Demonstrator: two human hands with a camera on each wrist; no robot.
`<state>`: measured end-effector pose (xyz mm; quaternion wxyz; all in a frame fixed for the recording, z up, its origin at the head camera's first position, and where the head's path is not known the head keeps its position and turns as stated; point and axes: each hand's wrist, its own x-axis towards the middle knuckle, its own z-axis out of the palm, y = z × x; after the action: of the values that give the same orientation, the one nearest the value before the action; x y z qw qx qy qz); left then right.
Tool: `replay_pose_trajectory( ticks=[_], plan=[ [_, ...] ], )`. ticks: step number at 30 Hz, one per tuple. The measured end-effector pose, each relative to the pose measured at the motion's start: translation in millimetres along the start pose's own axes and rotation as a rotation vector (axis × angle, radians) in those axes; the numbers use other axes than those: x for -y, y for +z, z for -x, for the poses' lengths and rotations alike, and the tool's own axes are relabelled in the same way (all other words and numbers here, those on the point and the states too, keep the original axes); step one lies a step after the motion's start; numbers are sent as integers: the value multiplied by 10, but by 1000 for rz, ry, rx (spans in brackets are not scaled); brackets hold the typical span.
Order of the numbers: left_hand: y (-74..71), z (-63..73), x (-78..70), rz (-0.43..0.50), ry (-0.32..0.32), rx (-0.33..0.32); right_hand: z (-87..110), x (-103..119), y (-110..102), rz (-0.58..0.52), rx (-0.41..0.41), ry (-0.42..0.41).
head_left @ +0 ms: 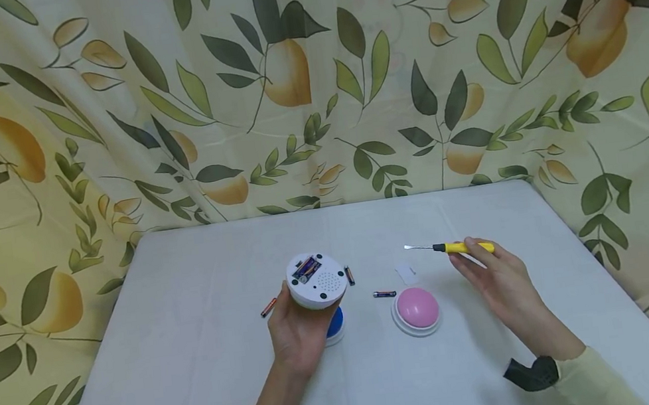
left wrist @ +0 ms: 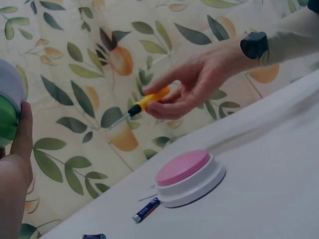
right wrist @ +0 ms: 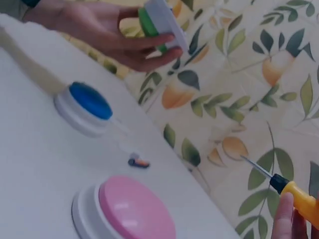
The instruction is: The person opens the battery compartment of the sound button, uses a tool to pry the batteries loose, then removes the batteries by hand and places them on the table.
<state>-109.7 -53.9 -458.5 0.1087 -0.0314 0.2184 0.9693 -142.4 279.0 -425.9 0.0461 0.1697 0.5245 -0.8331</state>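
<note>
My left hand (head_left: 298, 339) grips a round push-button light or sounder (head_left: 303, 290) with a white base and a green dome (left wrist: 6, 117). Its underside faces up in the head view, showing an uncovered battery bay (head_left: 307, 269) with batteries in it, a speaker grille and dark feet. On the right, my right hand (head_left: 502, 282) holds a yellow screwdriver (head_left: 454, 248) by its handle, above the table. The flat metal tip points left, apart from the button. In the right wrist view, fingers of the left hand (right wrist: 114, 42) wrap the green-and-white rim.
A pink-domed button (head_left: 417, 307) stands dome up on the white table (head_left: 197, 350). A blue-domed one (head_left: 335, 322) is partly hidden behind the left hand. Loose batteries (head_left: 384, 294) lie around them, near a small white cover (head_left: 407, 274). A patterned curtain (head_left: 376, 130) hangs behind.
</note>
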Motion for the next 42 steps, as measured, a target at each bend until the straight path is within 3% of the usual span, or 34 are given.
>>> replay_pose_trajectory(
  ticks=[9,15,28,32,37,42],
  plan=[
    [-60,49,-42,-62,-24,-20,-135,5,-268,98,14,130],
    [-63,70,-63,-69,-38,-3,-193,-43,-445,126,39,119],
    [-92,93,-65,-81,-47,-6,-296,-189,-588,544,-25,79],
    [-105,87,-65,-95,-46,-16,-289,-214,-601,796,-42,8],
    [-107,76,-59,-101,-45,-29,-292,-248,-626,1170,-70,-158],
    [-107,80,-66,-105,-42,-32,-309,-285,-657,1343,-48,-308]
  ],
)
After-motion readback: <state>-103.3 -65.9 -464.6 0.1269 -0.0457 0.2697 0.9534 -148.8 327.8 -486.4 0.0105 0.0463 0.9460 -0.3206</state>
